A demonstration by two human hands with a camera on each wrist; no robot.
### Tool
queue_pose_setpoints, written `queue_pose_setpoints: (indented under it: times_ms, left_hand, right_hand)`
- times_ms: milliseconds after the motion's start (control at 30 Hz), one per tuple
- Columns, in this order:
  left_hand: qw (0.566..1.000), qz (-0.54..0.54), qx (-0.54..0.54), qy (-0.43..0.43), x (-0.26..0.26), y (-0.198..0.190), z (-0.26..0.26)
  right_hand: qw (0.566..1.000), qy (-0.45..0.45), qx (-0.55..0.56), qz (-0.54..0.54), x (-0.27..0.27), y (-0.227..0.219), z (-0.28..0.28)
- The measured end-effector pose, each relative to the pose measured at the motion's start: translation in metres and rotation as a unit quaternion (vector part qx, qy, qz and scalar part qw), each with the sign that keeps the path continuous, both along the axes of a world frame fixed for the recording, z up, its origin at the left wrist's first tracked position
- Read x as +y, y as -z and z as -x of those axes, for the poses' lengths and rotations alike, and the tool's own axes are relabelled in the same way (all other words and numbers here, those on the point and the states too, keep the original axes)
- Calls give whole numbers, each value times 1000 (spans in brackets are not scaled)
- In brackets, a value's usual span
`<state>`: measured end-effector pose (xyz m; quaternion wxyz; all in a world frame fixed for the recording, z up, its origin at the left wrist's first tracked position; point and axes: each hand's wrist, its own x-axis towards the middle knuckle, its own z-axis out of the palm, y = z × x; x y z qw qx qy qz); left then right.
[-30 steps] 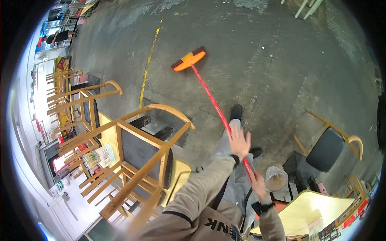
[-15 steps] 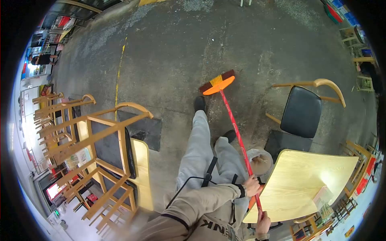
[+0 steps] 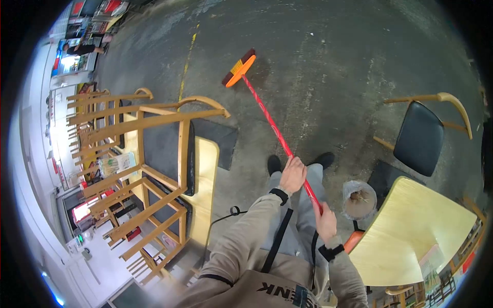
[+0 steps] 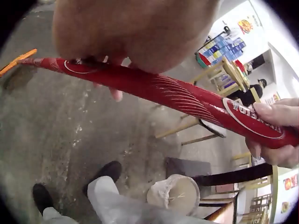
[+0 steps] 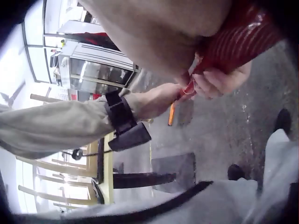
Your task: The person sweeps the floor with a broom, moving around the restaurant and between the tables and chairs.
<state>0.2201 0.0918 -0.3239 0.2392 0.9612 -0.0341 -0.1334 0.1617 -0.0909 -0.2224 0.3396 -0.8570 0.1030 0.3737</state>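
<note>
A broom (image 3: 269, 119) with a red handle and an orange head (image 3: 241, 69) reaches away across the grey floor. Its dark red and yellow bristles point toward the far left. My left hand (image 3: 293, 174) grips the handle partway down. Nearer my body, my right hand (image 3: 326, 223) holds the handle close to its end. In the left wrist view, the fingers of the left hand (image 4: 126, 32) wrap over the red handle (image 4: 187, 100), and the thumb of the right hand (image 4: 278, 114) lies along it. The right wrist view shows the right hand's fingers (image 5: 219, 81) curled under the handle.
Upturned wooden chairs (image 3: 164, 115) rest on a yellow table (image 3: 208, 174) at left. A black-seated chair (image 3: 420, 138), a lined waste bin (image 3: 359, 200) and another yellow table (image 3: 400, 241) stand at right. A person (image 3: 79, 49) is far off, upper left.
The broom head swung in toward my feet at right, then back out to the far left. My left hand, fingers spread on the handle a second ago, now wraps round it.
</note>
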Motion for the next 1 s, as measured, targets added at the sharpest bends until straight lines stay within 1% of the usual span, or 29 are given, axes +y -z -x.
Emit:
queue_pose_setpoints:
  times_ms: [33, 67, 100, 133, 167, 233, 267, 300, 333, 367, 400, 433, 467, 500, 533, 567, 600, 667, 700, 733, 767, 800, 833, 867, 900, 933, 1000]
  left_hand:
    - [1000, -3, 0, -7, 12, 8, 10]
    - [998, 6, -3, -58, 21, 13, 19]
    - [994, 17, -8, -108, 27, 21, 28]
    - [994, 19, -9, -110, 31, 27, 40]
    - [993, 15, 17, -113, 30, 34, 60]
    - [990, 34, 65, -116, 15, 27, 96]
    - [991, 9, 115, -64, 2, 24, 112]
    - [985, 20, 166, 44, -10, 6, 126]
    - [954, 96, 272, 75, -20, -36, 124]
    - [935, 97, 324, 108, -34, -60, 141]
    - [946, 97, 269, 153, -67, -27, 207]
    - [933, 106, 294, 178, -77, -54, 221]
    - [918, 117, 319, 203, -88, -82, 235]
    - [902, 127, 344, 227, -98, -111, 248]
    - [877, 171, 346, 287, -106, -117, 268]
    - [873, 153, 318, 337, -115, -123, 288]
    - [873, 157, 307, 344, -116, -129, 308]
    - [885, 152, 259, 356, -115, -134, 334]
    - [886, 154, 251, 357, -111, -136, 328]
    - [880, 148, 257, 371, -108, -135, 321]
    - [872, 141, 267, 384, -102, -136, 312]
    - [894, 139, 222, 364, -95, -138, 299]
    - [913, 137, 177, 341, -92, -137, 283]
    - [929, 129, 143, 316, -93, -128, 268]
    - [943, 121, 107, 290, -95, -114, 251]
    - [963, 123, 48, 236, -93, -102, 230]
    - [984, 141, 0, 105, -83, -84, 187]
  right_hand:
    - [1000, -5, -19, -18, 14, 9, 4]
    - [1000, -12, -18, -21, 23, 20, 12]
    - [997, 10, 48, -59, 29, 31, 19]
    - [989, 34, 112, -95, 30, 41, 27]
    - [989, 34, 112, -91, 30, 38, 35]
    - [987, 24, 152, -55, 20, 18, 61]
    - [987, 29, 136, -74, -1, 28, 98]
    - [971, 92, 177, -129, -15, 20, 127]
    - [973, 113, 174, -106, -22, -5, 151]
    - [974, 132, 165, -78, -29, -30, 175]
    - [984, 99, 144, -44, -39, -61, 195]
    - [983, 94, 157, -2, -51, -84, 223]
    - [970, 168, 173, 27, -66, -98, 265]
    - [968, 177, 167, 61, -56, -138, 266]
    - [967, 156, 160, 124, -50, -163, 278]
    - [965, 162, 158, 132, -40, -184, 282]
    - [965, 168, 147, 139, -28, -201, 288]
    - [980, 150, 84, 98, -13, -223, 299]
    - [975, 153, 112, 119, -16, -215, 314]
    - [975, 153, 108, 121, -20, -198, 324]
    - [973, 184, 79, 112, -24, -177, 334]
    - [969, 216, 54, 103, -26, -162, 343]
    - [962, 246, 59, 105, -23, -151, 329]
    - [953, 275, 63, 107, -19, -138, 304]
    - [954, 291, 31, 69, -25, -104, 296]
    - [951, 306, -1, 32, -32, -73, 286]
    - [959, 281, -9, 39, -6, -49, 210]
